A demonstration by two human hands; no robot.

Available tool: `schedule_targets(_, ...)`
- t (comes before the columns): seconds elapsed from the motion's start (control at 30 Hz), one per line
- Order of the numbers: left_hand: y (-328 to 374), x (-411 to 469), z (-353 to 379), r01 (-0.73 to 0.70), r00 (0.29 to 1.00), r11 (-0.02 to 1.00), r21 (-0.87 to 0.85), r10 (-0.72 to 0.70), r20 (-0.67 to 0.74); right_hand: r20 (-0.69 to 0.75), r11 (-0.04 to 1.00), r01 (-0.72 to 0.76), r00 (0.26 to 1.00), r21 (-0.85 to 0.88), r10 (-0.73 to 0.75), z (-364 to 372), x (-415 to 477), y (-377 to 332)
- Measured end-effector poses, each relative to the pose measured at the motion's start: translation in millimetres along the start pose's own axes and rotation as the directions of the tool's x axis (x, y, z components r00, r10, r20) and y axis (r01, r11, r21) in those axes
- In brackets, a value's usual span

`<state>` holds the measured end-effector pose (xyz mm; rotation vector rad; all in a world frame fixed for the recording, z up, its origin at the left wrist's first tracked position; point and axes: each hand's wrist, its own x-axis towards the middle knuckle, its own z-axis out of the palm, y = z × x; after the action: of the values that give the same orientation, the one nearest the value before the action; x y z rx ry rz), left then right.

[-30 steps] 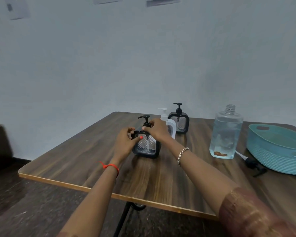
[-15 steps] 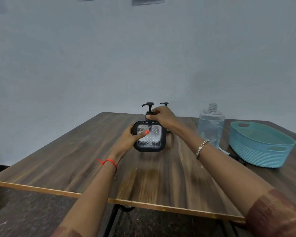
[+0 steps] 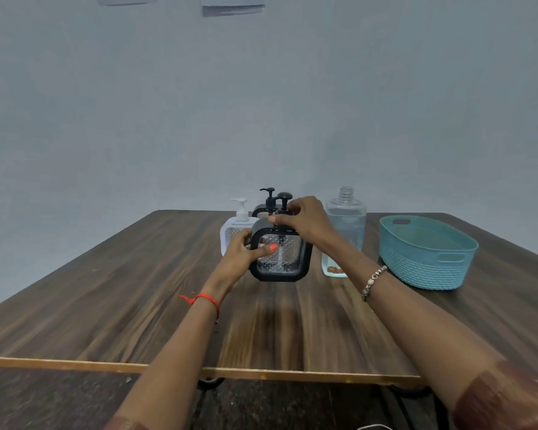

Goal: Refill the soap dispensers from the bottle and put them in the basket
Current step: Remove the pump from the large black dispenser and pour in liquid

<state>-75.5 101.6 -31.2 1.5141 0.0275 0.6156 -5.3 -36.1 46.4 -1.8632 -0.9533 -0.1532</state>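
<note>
Dispenser stands upright mid-table, well back from the near edge; our left hand clasps its body, our right hand directly above pinches the pump collar.

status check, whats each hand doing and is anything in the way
Left hand grips black-framed clear soap dispenser body. Right hand on its black pump top. Teal woven plastic basket empty, path to it unobstructed.
</note>
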Motion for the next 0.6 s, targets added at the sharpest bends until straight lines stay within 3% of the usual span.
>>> schedule_targets(0.13,0,-3,-1,0.043,0.997,0.999,-0.02,-0.041,0.072,0.07,0.995,0.068,0.995,0.076,-0.073,-8,-3,6)
schedule_targets(0.23,-2,-6,-5,0.066,0.989,0.995,-0.071,-0.056,0.137,0.206,0.972,0.058,0.973,0.226,-0.106,-15,-3,11)
schedule_targets(0.43,-4,-8,-7,0.152,0.962,0.976,-0.154,-0.11,0.249,0.496,0.815,-0.157,0.851,0.558,-0.175,-33,3,21)
schedule_targets(0.5,-3,-8,-4,0.142,0.969,0.98,-0.142,-0.108,0.223,0.488,0.793,-0.18,0.857,0.582,-0.164,-37,4,23)
schedule_targets(0.6,0,-5,0,0.121,0.985,0.984,-0.129,-0.102,0.142,0.315,0.927,-0.057,0.947,0.37,-0.068,-33,2,22)
